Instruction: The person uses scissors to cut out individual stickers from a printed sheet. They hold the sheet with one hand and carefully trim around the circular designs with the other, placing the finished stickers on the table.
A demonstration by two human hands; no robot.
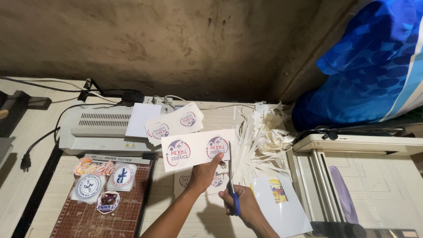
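Bare concrete wall at 12 o'clock, pale wooden table (39,132) below it. Head view: our left hand (203,174) pinches the bottom edge of a printed sheet (198,149) with two round logos, held mid-frame. Our right hand (243,203) grips blue-handled scissors (231,176), blades pointing to 12 o'clock at the sheet's right edge. Paper offcuts (262,136) pile at 1 o'clock. Laminator (103,130) sits at 10 o'clock, paper cutter (103,202) with cut stickers at 8 o'clock.
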